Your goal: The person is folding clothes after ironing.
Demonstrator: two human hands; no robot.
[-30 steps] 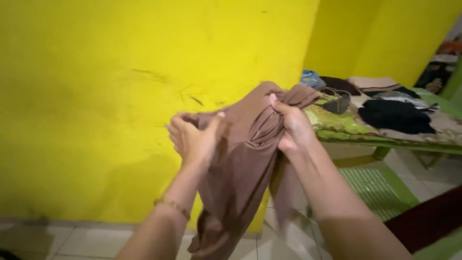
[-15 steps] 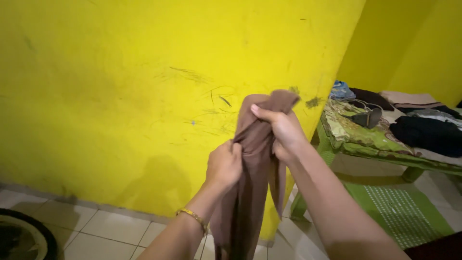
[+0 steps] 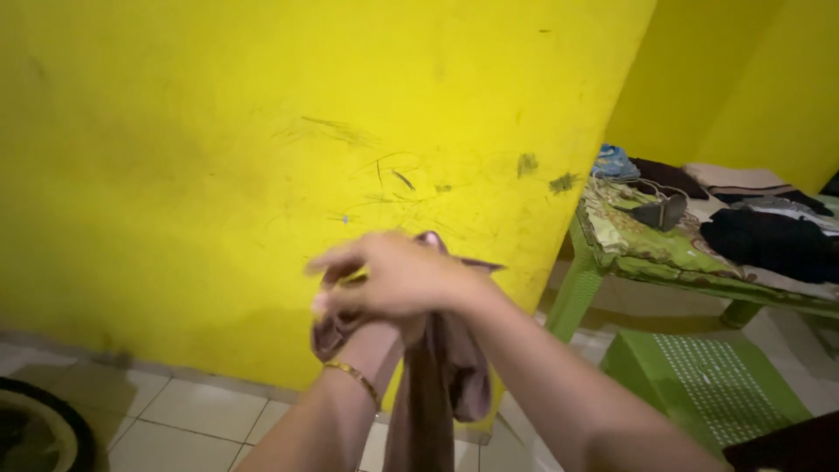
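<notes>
Wall: yellow wall (image 3: pixel 218 149) fills the far left.
Table: green table (image 3: pixel 664 262) far right, dark clothes piled on it.
Cloth: brown cloth (image 3: pixel 437 385), lifted high half a second ago, now hangs lower, bunched.
Right hand (image 3: pixel 393 280): crossed over, fingers spread, blurred; grasp unclear.
Left hand (image 3: pixel 336 328): mostly hidden beneath, apparently clutching cloth.
</notes>
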